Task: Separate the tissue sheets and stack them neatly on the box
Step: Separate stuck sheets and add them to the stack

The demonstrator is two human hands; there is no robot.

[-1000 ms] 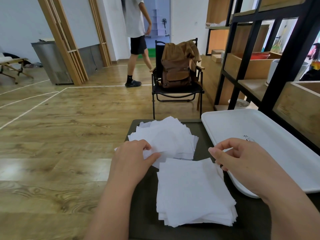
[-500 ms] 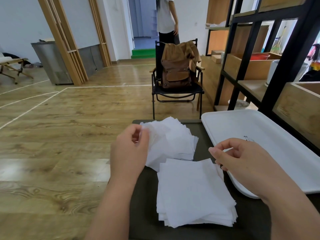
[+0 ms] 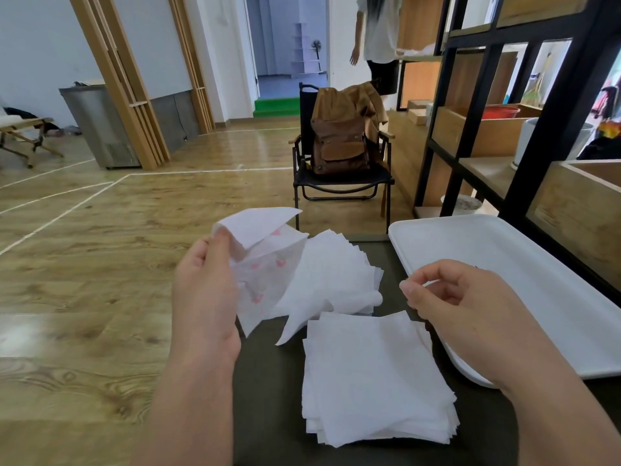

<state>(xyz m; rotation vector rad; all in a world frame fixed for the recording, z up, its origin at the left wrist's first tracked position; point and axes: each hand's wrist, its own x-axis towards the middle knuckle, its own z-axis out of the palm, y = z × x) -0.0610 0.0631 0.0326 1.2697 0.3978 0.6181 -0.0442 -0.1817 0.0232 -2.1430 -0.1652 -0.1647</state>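
My left hand (image 3: 205, 294) is raised above the left side of the dark table (image 3: 268, 398) and pinches a white tissue sheet with faint pink prints (image 3: 265, 264); its top corner is folding over. Behind it lies a loose, fanned pile of white tissue sheets (image 3: 339, 277). Nearer to me sits a squarer stack of white tissue sheets (image 3: 373, 378). My right hand (image 3: 460, 307) hovers over the stack's right edge, fingers curled with thumb and forefinger close together, holding nothing that I can see. No box is in view.
A white tray (image 3: 524, 280) lies on the table's right side, under a black and wood shelf unit (image 3: 554, 136). A black chair with a brown backpack (image 3: 339, 146) stands just beyond the table. A person (image 3: 379, 38) stands farther back. Wooden floor lies to the left.
My left hand has lifted a tissue sheet off the far pile, up and to the left. My right hand has stayed in place. The person at the back walked to the right.
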